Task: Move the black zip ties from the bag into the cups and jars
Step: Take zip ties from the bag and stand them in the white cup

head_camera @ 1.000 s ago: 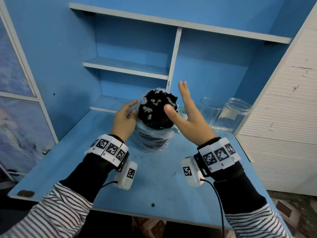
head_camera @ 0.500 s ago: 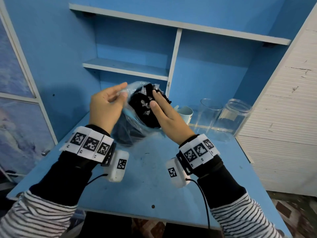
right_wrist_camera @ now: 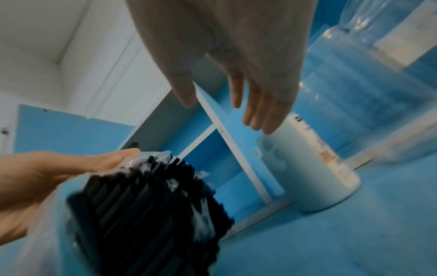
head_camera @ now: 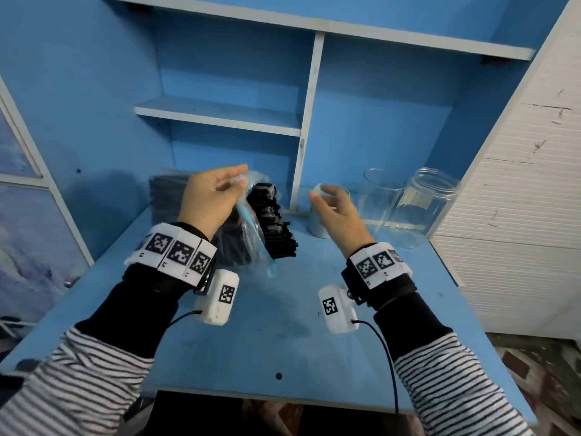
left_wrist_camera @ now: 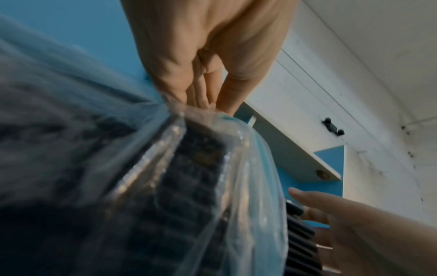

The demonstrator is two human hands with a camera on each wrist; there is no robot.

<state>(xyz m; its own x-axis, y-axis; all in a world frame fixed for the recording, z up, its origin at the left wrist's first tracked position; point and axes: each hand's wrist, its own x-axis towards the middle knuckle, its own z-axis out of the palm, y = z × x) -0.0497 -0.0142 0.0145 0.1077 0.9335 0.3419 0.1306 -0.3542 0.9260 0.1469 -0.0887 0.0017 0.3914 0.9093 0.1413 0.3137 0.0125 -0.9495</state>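
A: Where are the zip ties?

B: The black zip ties (head_camera: 273, 223) sit in a thick bundle inside the clear plastic bag (head_camera: 251, 228), their ends poking out of its open mouth. The bag leans on the blue counter (head_camera: 283, 335), left of the white cup (head_camera: 317, 225).

A: And the left hand?

B: The left hand (head_camera: 211, 199) pinches the bag's rim between thumb and fingertips, its grip closed on the plastic and holding the mouth up.

A: The right?

B: The right hand (head_camera: 338, 215) hangs over the counter between the bag and the cup, fingers loose and spread, grip released, holding nothing. It is close to the ties but apart from them.

A: The containers?

B: A clear glass (head_camera: 382, 196) and a clear jar (head_camera: 430, 206) stand to the right of the cup, against the blue shelf unit (head_camera: 311, 121).
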